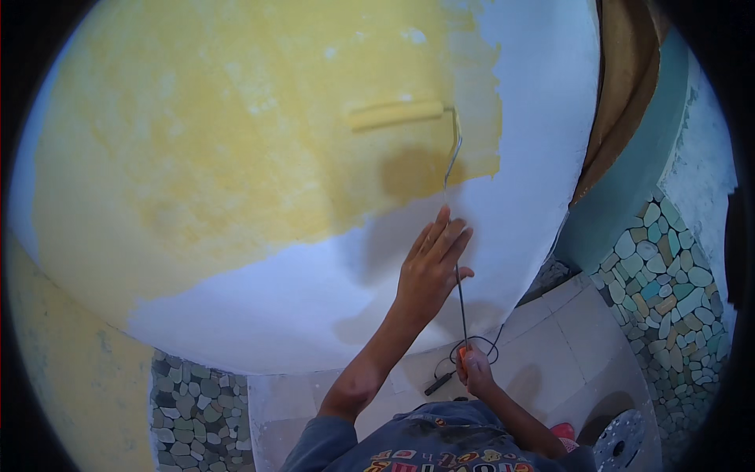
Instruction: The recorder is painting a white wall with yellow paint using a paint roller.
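Note:
A paint roller's yellow-coated sleeve point(396, 115) lies against the yellow-painted part of a wall point(265, 130). Its bent wire frame point(453, 159) leads down to a long thin rod point(461, 307). My right hand point(476, 373) is closed around the orange handle point(462, 354) at the rod's lower end. Higher up, my left hand point(432, 268) is laid over the rod with fingers nearly straight and thumb out to the right. The fingers hide part of the rod, so whether they grip it is unclear. White surface point(283, 312) shows below and right of the yellow.
A black cable point(495, 348) with a dark plug-like end point(439, 383) loops over the tiled floor point(548, 336). Pebble-stone cladding point(666, 283) is at right, more point(197, 407) at lower left. A paint-spotted round object point(619, 442) and red footwear point(563, 430) are at lower right.

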Available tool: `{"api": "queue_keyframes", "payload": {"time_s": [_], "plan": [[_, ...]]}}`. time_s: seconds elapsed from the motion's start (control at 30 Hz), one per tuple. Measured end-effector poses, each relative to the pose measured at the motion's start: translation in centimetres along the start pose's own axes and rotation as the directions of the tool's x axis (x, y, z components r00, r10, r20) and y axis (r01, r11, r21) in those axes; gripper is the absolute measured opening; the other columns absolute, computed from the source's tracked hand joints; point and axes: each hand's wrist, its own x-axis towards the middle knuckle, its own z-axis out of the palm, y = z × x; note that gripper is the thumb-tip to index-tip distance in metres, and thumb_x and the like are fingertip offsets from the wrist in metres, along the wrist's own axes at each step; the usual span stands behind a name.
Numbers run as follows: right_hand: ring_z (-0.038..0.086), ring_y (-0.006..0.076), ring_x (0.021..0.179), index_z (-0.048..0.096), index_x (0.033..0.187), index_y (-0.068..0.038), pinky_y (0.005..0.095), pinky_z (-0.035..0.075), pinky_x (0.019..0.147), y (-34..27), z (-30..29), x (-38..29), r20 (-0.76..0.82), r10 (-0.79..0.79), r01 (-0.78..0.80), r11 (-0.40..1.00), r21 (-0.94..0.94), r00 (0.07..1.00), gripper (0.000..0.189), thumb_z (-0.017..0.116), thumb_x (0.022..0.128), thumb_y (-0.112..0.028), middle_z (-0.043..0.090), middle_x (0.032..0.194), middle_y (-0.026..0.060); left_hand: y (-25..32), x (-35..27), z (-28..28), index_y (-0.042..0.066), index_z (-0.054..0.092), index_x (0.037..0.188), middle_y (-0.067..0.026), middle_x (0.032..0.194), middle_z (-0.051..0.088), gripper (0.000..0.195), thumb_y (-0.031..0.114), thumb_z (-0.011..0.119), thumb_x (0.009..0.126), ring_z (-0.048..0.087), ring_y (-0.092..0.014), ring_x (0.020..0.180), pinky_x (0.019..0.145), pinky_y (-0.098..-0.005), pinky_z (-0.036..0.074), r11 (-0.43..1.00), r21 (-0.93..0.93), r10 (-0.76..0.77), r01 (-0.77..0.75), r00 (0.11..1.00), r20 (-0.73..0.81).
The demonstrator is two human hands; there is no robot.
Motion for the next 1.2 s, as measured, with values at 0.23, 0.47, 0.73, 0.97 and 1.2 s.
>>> {"api": "queue_keyframes", "payload": {"time_s": [0.23,0.47,0.73,0.97,1.2], "plan": [[0.044,0.0103,0.054,0.049,0.093,-0.006,0.0263,0.036,0.049,-2.5,-0.7,2.0,0.019,-0.157,0.158,0.975,-0.159,0.987,0.056,0.038,0.105,-0.059,0.046,0.065,0.0003,0.5,1.8,-1.0,0.01,0.066,0.131,-0.004,0.143,0.056,0.069,0.028,0.086,0.068,0.036,-0.028,0.15,0.115,-0.0452,0.039,0.996,0.086,0.002,0.001,0.999,-0.037],[0.045,0.0115,0.055,0.051,0.094,-0.005,0.0295,0.037,0.051,-0.9,-1.6,0.9,0.01,-0.145,0.145,0.971,-0.191,0.989,0.048,0.038,0.107,-0.05,0.047,0.063,0.0012,0.9,0.2,-0.1,0.009,0.065,0.133,-0.005,0.145,0.055,0.073,0.028,0.086,0.066,0.038,-0.028,0.149,0.115,-0.0457,0.039,0.995,0.092,-0.022,0.025,0.999,-0.028],[0.046,0.011,0.057,0.051,0.095,-0.004,0.0294,0.037,0.053,-6.7,-1.3,2.5,0.045,-0.183,0.188,0.943,-0.273,0.982,0.047,0.039,0.108,-0.048,0.046,0.063,0.0013,0.1,3.2,-1.7,0.01,0.067,0.132,-0.0044,0.14,0.057,0.074,0.025,0.088,0.063,0.041,-0.029,0.147,0.113,-0.0458,0.041,0.995,0.098,-0.018,0.03,0.993,-0.12],[0.044,0.0104,0.057,0.051,0.095,-0.004,0.0292,0.037,0.054,-2.1,-2.6,1.0,0.043,-0.133,0.14,0.946,-0.292,0.99,0.048,0.039,0.108,-0.05,0.046,0.064,-0.0002,0.1,-0.3,0.9,0.011,0.067,0.132,-0.0031,0.14,0.057,0.072,0.024,0.089,0.064,0.041,-0.029,0.147,0.111,-0.0457,0.042,0.995,0.068,-0.061,0.068,0.994,-0.092],[0.044,0.01,0.057,0.052,0.096,-0.004,0.0289,0.036,0.053,-5.8,-1.2,1.4,0.087,-0.123,0.139,0.966,-0.218,0.989,0.049,0.039,0.107,-0.051,0.045,0.064,-0.0011,0.4,2.3,-2.3,0.011,0.068,0.13,-0.0039,0.139,0.058,0.073,0.026,0.089,0.062,0.041,-0.03,0.146,0.111,-0.0458,0.042,0.994,0.086,-0.055,0.066,0.991,-0.125]]}}
